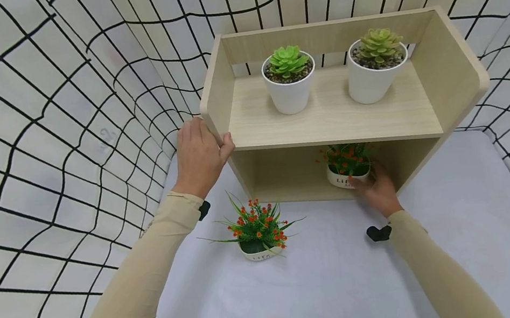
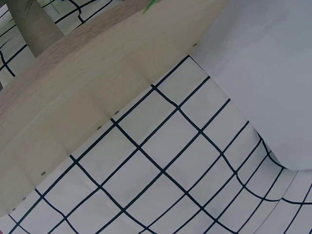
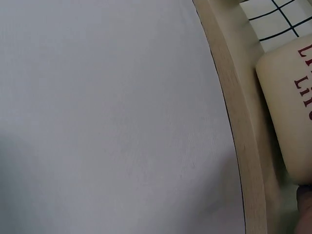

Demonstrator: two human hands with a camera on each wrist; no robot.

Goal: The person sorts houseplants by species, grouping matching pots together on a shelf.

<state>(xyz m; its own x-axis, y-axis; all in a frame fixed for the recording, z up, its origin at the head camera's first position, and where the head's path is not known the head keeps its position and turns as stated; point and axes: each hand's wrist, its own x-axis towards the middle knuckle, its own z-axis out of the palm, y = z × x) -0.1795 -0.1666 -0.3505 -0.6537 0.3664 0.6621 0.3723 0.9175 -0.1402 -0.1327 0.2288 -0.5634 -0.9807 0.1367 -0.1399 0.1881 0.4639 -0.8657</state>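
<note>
My left hand (image 1: 200,153) holds the left side panel of a pale wooden two-tier shelf (image 1: 335,134), its thumb at the front edge. In the lower compartment, my right hand (image 1: 379,190) grips the right end of a cream pot of artificial red flowers (image 1: 349,178). Lettering shows on that pot (image 3: 287,122) in the right wrist view, with a fingertip at its lower end. A second potted flower plant (image 1: 258,234), orange-red with long green leaves, stands on the white cloth in front of the shelf. The left hand is out of sight in the left wrist view.
Two white pots with green succulents, a left one (image 1: 291,91) and a right one (image 1: 371,77), stand on the upper tier. White cloth (image 1: 330,279) covers the table. Black-grid white sheeting (image 1: 39,156) rises behind and on both sides.
</note>
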